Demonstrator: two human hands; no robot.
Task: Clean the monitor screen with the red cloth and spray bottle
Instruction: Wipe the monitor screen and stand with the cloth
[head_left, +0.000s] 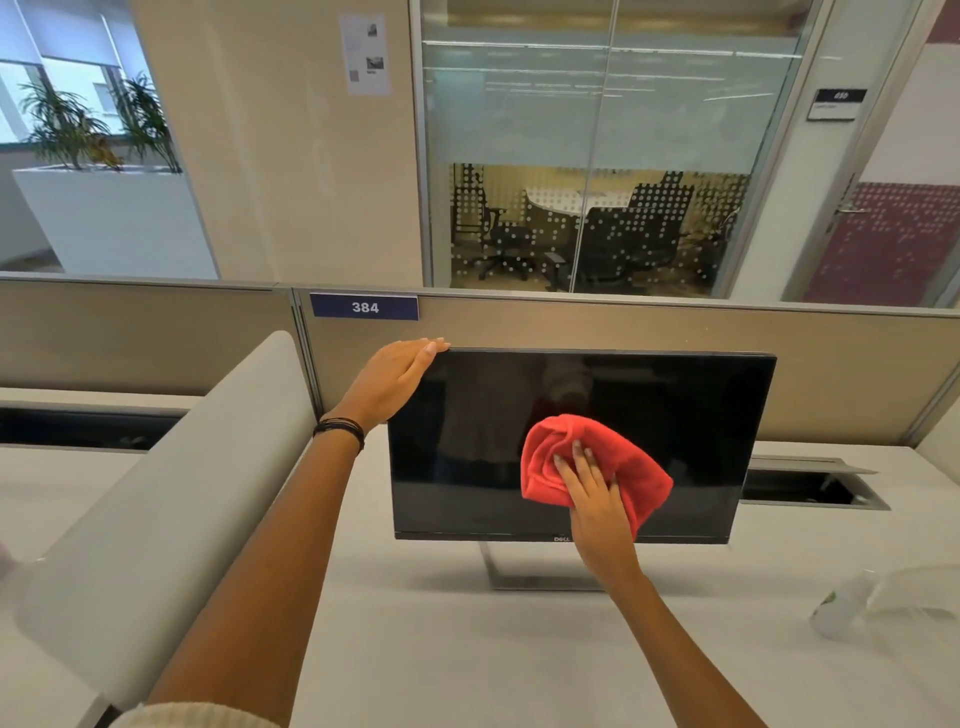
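A black monitor (675, 415) stands on the white desk, its screen dark and facing me. My left hand (392, 379) rests flat on the monitor's top left corner with straight fingers. My right hand (592, 493) presses a bunched red cloth (644, 467) against the lower middle of the screen, fingers spread flat over it. A clear spray bottle (857, 603) lies on its side on the desk at the far right, apart from both hands.
A curved grey divider (171, 467) rises along the left of the white desk (467, 649). A beige partition (623, 327) labelled 384 stands behind the monitor. A cable slot (810, 486) is open in the desk at right. Glass-walled rooms lie beyond.
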